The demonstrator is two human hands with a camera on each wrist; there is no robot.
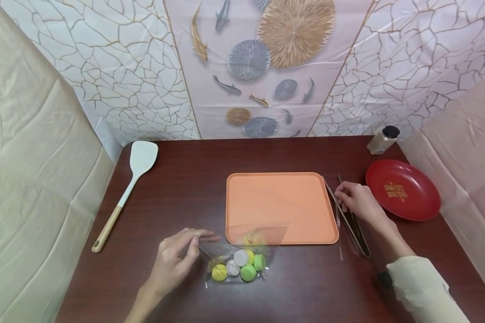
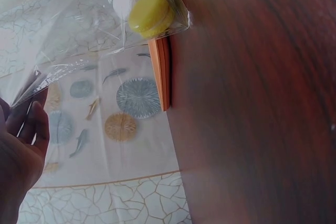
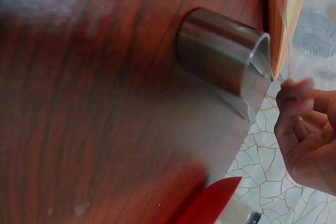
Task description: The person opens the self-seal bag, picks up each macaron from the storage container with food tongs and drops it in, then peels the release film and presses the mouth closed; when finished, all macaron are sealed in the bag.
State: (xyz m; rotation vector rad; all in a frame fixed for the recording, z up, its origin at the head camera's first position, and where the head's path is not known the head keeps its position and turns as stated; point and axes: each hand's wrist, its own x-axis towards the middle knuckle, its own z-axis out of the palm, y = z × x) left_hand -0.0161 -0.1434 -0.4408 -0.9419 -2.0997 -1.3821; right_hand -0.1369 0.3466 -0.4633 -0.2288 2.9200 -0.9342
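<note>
My left hand (image 1: pixel 174 255) pinches the open end of a clear plastic bag (image 2: pixel 68 40) between thumb and fingers. Inside the bag lie several macarons: yellow (image 1: pixel 219 272), whitish (image 1: pixel 240 257) and green (image 1: pixel 248 272). The bag's upper part overlaps the front edge of an orange tray (image 1: pixel 280 204) in the head view. My right hand (image 1: pixel 361 202) pinches a thin clear plastic strip (image 1: pixel 340 237), which hangs down from its fingertips. Metal tongs (image 3: pixel 220 51) lie below that hand, along the tray's right side, with their bend toward me.
A red oval plate (image 1: pixel 418 193) sits right of my right hand, and a jar (image 1: pixel 381 141) with a black lid stands behind it. A white spatula (image 1: pixel 125 193) with a wooden handle lies at the left. Patterned cloth (image 1: pixel 145 67) closes off the back.
</note>
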